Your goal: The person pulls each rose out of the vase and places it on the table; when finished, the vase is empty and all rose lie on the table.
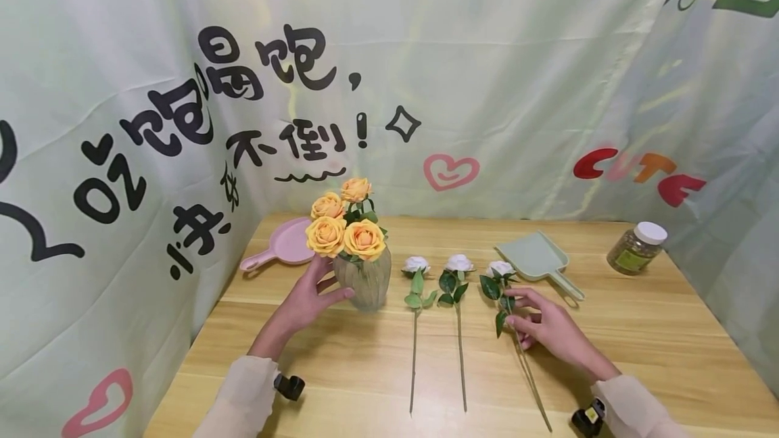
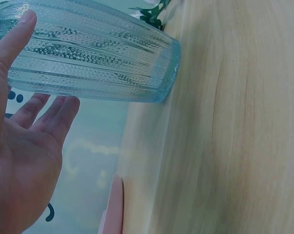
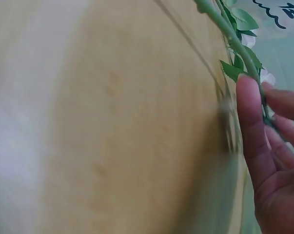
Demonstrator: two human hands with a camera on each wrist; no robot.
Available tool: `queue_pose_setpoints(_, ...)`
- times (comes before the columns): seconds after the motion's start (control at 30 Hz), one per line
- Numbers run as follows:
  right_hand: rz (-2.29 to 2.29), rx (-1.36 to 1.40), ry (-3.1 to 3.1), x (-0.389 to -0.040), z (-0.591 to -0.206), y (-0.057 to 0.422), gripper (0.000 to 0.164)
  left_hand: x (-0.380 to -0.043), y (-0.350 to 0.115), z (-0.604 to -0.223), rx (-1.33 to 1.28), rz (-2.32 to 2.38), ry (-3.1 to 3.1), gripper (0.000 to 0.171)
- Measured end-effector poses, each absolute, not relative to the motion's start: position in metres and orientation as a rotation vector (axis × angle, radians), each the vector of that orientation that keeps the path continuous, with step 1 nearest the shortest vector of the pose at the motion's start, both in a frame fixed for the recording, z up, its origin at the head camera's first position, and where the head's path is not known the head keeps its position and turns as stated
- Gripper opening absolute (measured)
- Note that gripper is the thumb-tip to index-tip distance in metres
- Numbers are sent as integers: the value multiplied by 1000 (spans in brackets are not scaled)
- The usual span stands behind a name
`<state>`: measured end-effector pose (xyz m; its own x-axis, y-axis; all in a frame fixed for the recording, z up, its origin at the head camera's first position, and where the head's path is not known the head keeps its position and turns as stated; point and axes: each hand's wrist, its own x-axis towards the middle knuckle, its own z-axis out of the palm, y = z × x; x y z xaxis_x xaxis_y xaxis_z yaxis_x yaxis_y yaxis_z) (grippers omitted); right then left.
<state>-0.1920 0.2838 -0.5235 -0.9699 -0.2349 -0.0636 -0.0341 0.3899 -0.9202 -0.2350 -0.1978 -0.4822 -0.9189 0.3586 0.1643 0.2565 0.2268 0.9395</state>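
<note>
My left hand (image 1: 310, 296) holds the clear ribbed glass vase (image 1: 368, 286) at its left side, thumb across the front. In the left wrist view, the hand's fingertips lie along the edge of the vase (image 2: 98, 58). Several yellow-orange roses (image 1: 347, 225) stand in it. My right hand (image 1: 548, 326) pinches the leafy stem of the rightmost white rose (image 1: 500, 269), thumb against fingers. In the right wrist view, its green stem (image 3: 239, 46) passes between thumb and fingers. Two more white roses, one on the left (image 1: 416, 265) and one in the middle (image 1: 459, 263), lie with stems toward me.
A pink pan-shaped dish (image 1: 292, 243) lies behind the vase on the left. Behind the rightmost rose is a pale green dustpan-shaped piece (image 1: 535, 255). A jar with a white lid (image 1: 637, 249) stands at the back right. Printed cloth (image 1: 511, 107) hangs behind the wooden table (image 1: 353, 370).
</note>
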Motion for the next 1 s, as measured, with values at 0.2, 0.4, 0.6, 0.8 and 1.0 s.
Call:
queue_pose_setpoints(0.2, -1614, -129, 2424, -185, -527, 275, 61, -235, -199, -482, 600, 1796, 2397, 104)
queue_pose_setpoints(0.4, -1629, -39, 2426, -182, -526, 267, 61, -236, -199, -484, 610, 1800, 2392, 104)
queue_pose_setpoints(0.6, -1690, -48, 2414, -177, -527, 265, 57, -237, -199, -484, 609, 1805, 2388, 104)
queue_pose_setpoints(0.8, -1693, -68, 2390, -173, -527, 261, 56, -236, -199, -483, 619, 1814, 2386, 103)
queue_pose_setpoints(1.0, -1714, -93, 2384, -173, -528, 255, 56, -236, -199, -484, 619, 1815, 2391, 103)
